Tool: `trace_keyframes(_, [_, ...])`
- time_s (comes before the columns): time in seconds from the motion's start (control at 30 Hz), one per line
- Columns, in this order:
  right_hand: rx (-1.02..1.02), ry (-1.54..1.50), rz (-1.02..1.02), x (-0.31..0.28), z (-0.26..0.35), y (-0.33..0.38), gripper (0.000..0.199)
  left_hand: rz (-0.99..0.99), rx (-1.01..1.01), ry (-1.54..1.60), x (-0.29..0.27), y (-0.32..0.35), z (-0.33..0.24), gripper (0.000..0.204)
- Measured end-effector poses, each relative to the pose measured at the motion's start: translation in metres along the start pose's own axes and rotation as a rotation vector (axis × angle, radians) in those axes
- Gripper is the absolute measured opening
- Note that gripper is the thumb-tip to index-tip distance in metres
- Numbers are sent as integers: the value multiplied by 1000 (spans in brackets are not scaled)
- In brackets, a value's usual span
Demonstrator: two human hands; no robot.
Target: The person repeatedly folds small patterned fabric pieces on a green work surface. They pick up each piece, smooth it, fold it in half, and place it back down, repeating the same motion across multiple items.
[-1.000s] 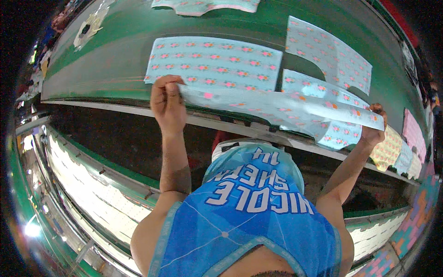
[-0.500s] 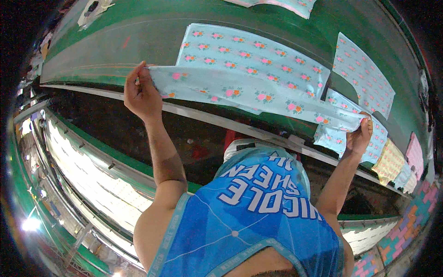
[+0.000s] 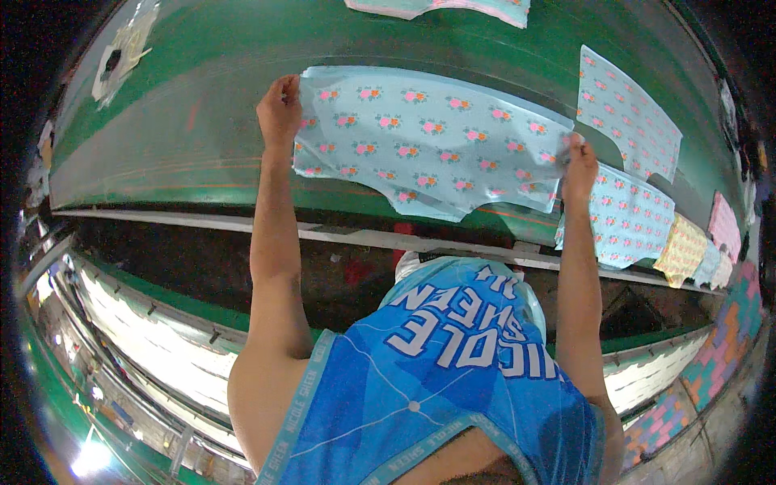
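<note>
cloth spanned left to right between two pinching hands

the near rim point(image 3: 323, 234) of the green table point(image 3: 202, 133) ran below the cloth point(image 3: 428, 137), which was on the table top or just above it; i could not tell whether it lay fully flat. its long axis went from the left hand point(image 3: 280, 111) to the right hand point(image 3: 580, 168), roughly along that rim, slanting nearer the person at the right. neither hand was closer: each was at one end. the left hand's curled fingers gripped the far left corner, and the right hand pinched the far right corner between thumb and finger.

the cloth was light blue, with rows of pink and orange flowers and green leaves. its near edge was scooped in curves around a blunt tab, and soft creases crossed its right part. a paler blue strip showed past the far edge, probably a layer beneath.

just right of the right hand lay a matching blue piece point(image 3: 634, 222), with a yellow piece point(image 3: 681, 249) next to it. farther off were a curved-edge blue panel point(image 3: 630, 109) and, at the top, a pale pink-edged piece point(image 3: 440, 6).
</note>
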State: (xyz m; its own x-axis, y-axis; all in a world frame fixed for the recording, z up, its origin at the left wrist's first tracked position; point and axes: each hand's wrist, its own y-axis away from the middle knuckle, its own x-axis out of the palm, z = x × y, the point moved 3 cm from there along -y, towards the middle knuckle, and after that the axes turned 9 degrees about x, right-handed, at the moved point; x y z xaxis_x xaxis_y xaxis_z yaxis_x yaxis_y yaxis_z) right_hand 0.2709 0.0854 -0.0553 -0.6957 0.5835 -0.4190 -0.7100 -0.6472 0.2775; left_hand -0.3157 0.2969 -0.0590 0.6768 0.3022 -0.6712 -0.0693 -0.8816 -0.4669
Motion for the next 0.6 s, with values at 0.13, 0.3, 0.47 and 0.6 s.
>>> trace_keyframes(0.13, [-24, 179, -116, 5, -26, -22, 40, 81, -87, -16, 25, -6, 5, 17])
trace_keyframes(0.3, [-68, 401, -221, 10, -3, -9, 41, 93, -94, -63, 17, -5, -7, 17])
trace_keyframes(0.47, [-206, 518, -299, 7, 2, -7, 43, 101, 104, -54, 22, -9, 1, 16])
trace_keyframes(0.6, [-119, 579, -279, 9, -6, -13, 46, 168, 76, -93, 23, -8, -2, 15])
